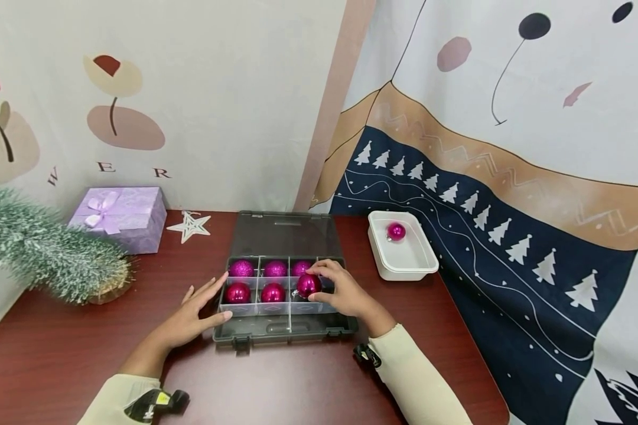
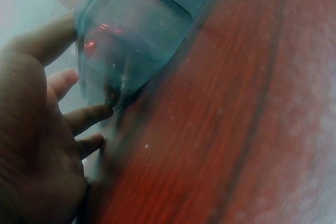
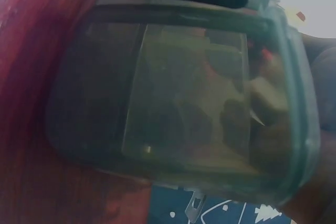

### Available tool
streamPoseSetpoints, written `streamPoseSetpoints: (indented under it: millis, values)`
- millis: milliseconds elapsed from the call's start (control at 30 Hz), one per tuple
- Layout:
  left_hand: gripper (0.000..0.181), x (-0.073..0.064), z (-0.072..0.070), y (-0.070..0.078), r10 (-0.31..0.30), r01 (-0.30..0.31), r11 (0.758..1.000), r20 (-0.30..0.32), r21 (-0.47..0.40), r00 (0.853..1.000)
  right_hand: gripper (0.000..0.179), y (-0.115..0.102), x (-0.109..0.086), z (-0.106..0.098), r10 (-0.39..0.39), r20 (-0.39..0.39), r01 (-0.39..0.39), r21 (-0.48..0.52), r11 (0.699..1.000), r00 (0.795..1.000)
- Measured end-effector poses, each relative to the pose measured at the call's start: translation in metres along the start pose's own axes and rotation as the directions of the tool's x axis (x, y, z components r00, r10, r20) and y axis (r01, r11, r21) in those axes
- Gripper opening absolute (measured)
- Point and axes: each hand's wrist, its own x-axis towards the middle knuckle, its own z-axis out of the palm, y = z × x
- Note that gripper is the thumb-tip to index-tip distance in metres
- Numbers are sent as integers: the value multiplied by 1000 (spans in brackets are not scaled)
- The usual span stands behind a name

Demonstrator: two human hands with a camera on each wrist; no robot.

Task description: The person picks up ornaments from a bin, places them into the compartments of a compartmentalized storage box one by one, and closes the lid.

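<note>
From the head view we see the right hand (image 1: 345, 292) pinching a shiny magenta ball (image 1: 309, 285) between its thumb and fingers. The ball sits at the fingertips, over the front-right compartment of the divided box (image 1: 308, 338), with its silver cap towards the left; we cannot tell whether it touches the compartment floor. The left hand (image 1: 191, 319) lies along the box's left side, its fingers spread wide, thumb towards the front.

The left wrist view gives us the outer face of the box's see-through wall, with three fingers stretched out near it and blurred red glints inside. The right wrist view looks through the opposite wall, where we make out the right fingers only as dim shapes and cannot trace the ball clearly.

Only the head view shows us the layout: two shiny balls (image 1: 273, 293) left of the pinched one, and behind them two glittery balls (image 1: 274, 269) beside a third, partly covered by the right fingers. A white tub (image 1: 409, 273) with another magenta ball (image 1: 396, 231) stands on the desk (image 1: 276, 383), well apart to the right.
</note>
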Motion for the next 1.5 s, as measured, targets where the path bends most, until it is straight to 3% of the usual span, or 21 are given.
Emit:
streamPoseSetpoints:
  millis: [833, 1267, 1500]
  values:
    - [90, -1, 1, 0, 4, -4, 1000, -10, -2, 1000, 53, 2, 1, 2, -30, 97, 37, -74, 997, 995]
    - [91, -1, 1, 1, -3, 3, 1000, -4, -8, 1000, 49, 2, -1, -9, -40, 43, 41, -27, 999, 998]
    - [91, 0, 1, 1, 2, -2, 1000, -5, -7, 1000, 48, 9, -3, -30, -76, -67, 77, 17, 997, 995]
